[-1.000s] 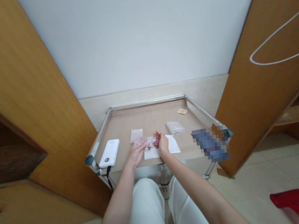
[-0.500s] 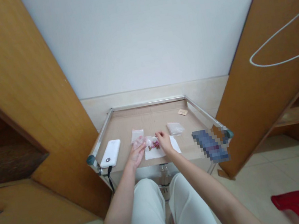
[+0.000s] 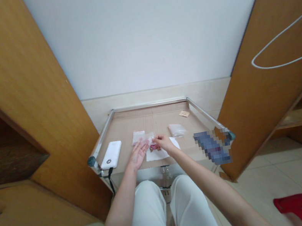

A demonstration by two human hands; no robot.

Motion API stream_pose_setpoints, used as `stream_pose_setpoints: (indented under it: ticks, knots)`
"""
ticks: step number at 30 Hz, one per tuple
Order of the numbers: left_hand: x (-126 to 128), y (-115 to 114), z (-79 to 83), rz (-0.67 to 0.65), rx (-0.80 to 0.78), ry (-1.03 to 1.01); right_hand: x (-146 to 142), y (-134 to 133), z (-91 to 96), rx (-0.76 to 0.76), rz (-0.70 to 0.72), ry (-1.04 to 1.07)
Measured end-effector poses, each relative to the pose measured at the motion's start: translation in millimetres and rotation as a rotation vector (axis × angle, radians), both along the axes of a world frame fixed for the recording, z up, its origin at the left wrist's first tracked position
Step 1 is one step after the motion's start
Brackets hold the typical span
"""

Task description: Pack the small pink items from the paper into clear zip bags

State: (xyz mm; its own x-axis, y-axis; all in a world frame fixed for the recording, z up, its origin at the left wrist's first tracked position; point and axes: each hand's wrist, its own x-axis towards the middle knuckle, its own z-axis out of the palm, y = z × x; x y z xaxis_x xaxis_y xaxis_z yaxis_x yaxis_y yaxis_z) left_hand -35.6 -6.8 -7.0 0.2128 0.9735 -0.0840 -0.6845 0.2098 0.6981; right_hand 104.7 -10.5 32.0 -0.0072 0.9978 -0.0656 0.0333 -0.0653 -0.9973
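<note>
A small clear plastic bag (image 3: 149,136) is held by my left hand (image 3: 138,155), its thumb side toward the bag and its fingers fairly straight. My right hand (image 3: 164,143) has its fingertips pinched together at the bag's right edge; whatever is between them is too small to make out. Just below the bag, a little heap of pink and brownish dried flowers (image 3: 155,148) lies on a white sheet of paper (image 3: 154,156). Behind my left fingers sits a stack of clear bags (image 3: 138,136), partly covered by them.
Another pack of clear bags (image 3: 176,130) lies right of my hands, with a small beige card (image 3: 184,113) behind it. A white power bank (image 3: 112,155) with a black cable is at the left. A pixelated flat object (image 3: 212,148) lies right. Metal rails (image 3: 149,105) edge the table.
My right hand has shifted left from above the flowers to the bag's edge. The bag is now spread out between both hands, and my left fingers have straightened somewhat.
</note>
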Motion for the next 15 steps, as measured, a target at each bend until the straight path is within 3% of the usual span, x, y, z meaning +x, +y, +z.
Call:
stream_pose_setpoints:
  ticks: [9,15]
  knots:
    - [-0.7,-2.6,0.8,-0.056,0.003,0.06,8.9,8.4,-6.6,0.127,-0.016,0.004]
    - [-2.0,-2.9,4.4,-0.065,-0.001,0.005,9.3,5.1,0.2,0.131,-0.079,0.027]
